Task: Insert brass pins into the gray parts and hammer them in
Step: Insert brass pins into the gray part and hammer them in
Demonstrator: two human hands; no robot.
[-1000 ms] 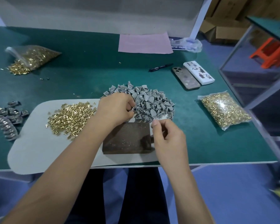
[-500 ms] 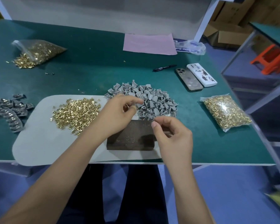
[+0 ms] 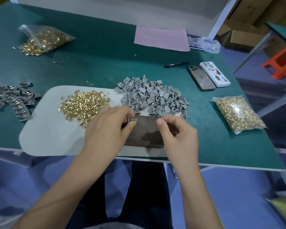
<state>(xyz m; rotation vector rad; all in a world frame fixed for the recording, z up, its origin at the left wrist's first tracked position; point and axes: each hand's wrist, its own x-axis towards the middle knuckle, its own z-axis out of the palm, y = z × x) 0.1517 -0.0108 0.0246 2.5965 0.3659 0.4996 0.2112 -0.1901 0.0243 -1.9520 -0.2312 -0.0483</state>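
The left hand pinches one small gray part between curled fingers and thumb, over the far left corner of a dark, speckled rectangular block. The right hand hovers over the block's right side, fingers curled and thumb tip pressed to forefinger; whether it holds a pin is too small to tell. The block lies on a pale, smooth mat with rounded corners that overhangs the near edge of the green worktop. A loose heap of shiny brass pins sits on the mat left of the hands; a mound of matte gray parts lies just behind the block. More gray pieces line the left edge. Clear bags of pins rest at the far left and near the right edge. Two phones, a pen and a pink sheet lie farther back, with bare green surface between them and the heaps.
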